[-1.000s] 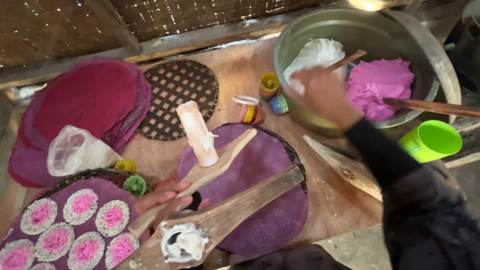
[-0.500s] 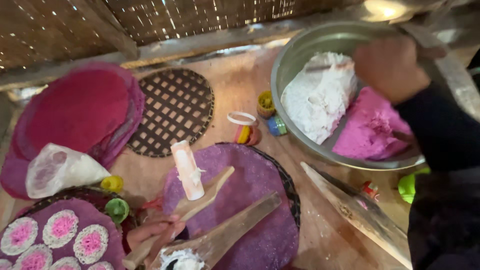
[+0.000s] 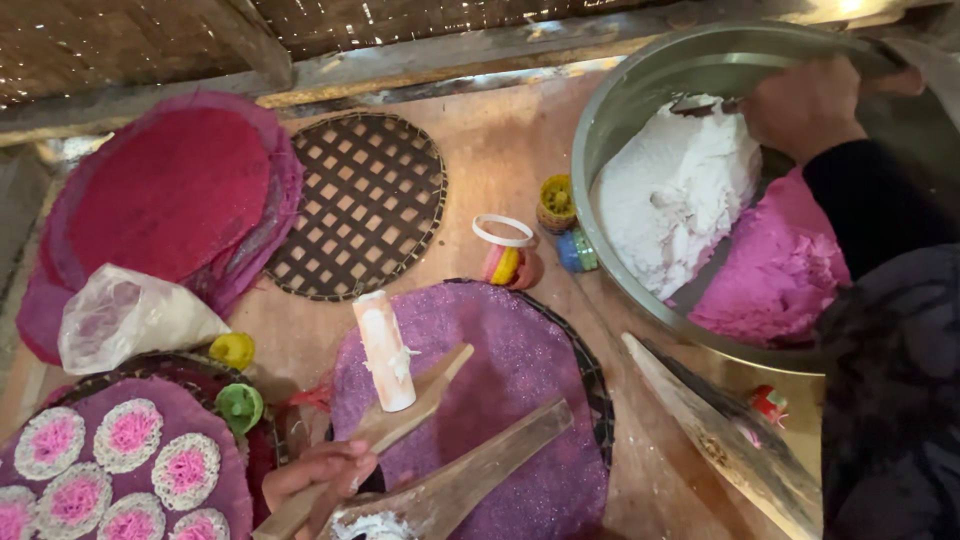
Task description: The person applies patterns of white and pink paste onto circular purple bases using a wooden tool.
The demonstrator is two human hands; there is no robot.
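Your left hand [image 3: 318,470] grips the wooden paddle [image 3: 385,430] over the purple mat [image 3: 500,370]; your right hand [image 3: 800,105] clutches a utensil, digging white dough [image 3: 670,190] in the metal basin [image 3: 620,110].

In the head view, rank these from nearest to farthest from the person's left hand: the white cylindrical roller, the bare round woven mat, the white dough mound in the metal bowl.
From the left hand, at the bottom edge:
1. White cylindrical roller, just above and right of it, lying on the purple cloth.
2. Bare round woven mat, farther up, centre-left.
3. White dough mound, far right, inside the metal bowl.
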